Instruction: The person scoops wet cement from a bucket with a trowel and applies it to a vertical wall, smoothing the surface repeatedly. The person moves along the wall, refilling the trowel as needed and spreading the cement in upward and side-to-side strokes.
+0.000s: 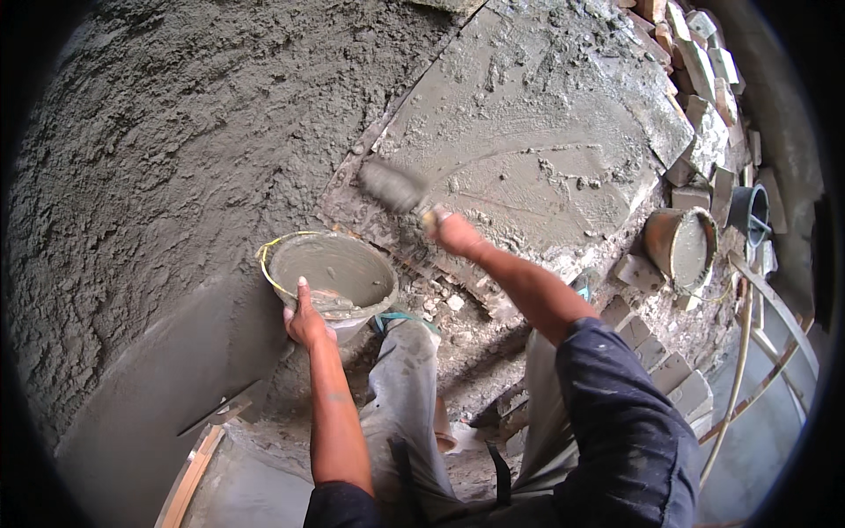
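Observation:
My left hand (308,324) grips the near rim of a round bucket (380,304), its thumb over the edge. Wet grey mortar (330,264) lies inside the bucket, and a yellow handle rests along its left rim. In my right hand (453,233) is a trowel (392,185), its mortar-coated blade blurred by motion. The blade is over the left edge of a flat board (519,176) smeared with wet mortar, beyond the bucket and to its right.
Rough wet mortar covers the wall (176,150) on the left. At the right stand a mortar-stained bucket (682,246) and a dark bucket (748,211), beside stacked bricks (709,132). A long flat tool (220,409) leans at lower left. Rubble (458,326) lies near my feet.

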Demonstrator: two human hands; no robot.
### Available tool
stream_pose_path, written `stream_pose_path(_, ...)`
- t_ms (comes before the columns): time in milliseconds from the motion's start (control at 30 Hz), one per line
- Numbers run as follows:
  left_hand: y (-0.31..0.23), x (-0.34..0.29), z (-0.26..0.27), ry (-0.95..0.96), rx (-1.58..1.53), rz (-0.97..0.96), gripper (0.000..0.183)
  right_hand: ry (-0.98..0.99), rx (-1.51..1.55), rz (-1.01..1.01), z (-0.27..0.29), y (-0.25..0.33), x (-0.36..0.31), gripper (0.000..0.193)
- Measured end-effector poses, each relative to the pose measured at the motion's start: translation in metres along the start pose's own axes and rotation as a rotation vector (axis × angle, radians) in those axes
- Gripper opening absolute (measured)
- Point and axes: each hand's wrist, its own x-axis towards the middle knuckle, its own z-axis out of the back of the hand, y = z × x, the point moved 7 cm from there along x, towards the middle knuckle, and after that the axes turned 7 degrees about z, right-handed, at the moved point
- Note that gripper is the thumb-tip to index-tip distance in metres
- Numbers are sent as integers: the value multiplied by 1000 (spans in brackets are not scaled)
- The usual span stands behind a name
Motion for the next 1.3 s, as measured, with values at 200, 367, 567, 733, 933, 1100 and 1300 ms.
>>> stream_pose_path(200, 1, 14, 3, 88, 38, 2, 50, 92, -112, 195, -42, 68, -65, 38)
stream_pose_path(367, -7, 2, 4, 17, 134, 8, 45, -798, 628, -126, 54, -98, -56, 34)
stream_pose_path(567, 6, 11, 0, 112, 49, -27, 47, -458, 631, -426, -15, -80, -85, 35)
stream_pose_path(733, 3, 8, 0, 66, 114, -27, 47, -193, -27, 47, -55, 6, -111, 43)
stream_pose_path(933, 29, -11, 30, 182, 195, -61, 42, -1287, 187, -304, 94, -166, -181, 44)
stream_pose_path(1100, 47, -27, 33, 201, 268, -53, 40, -1206, 784, -427, 77, -271, -186, 28)
stream_pose_path(1300, 42, -33, -10, 145, 548, -144, 76, -78, -16, -85, -59, -103, -111, 38)
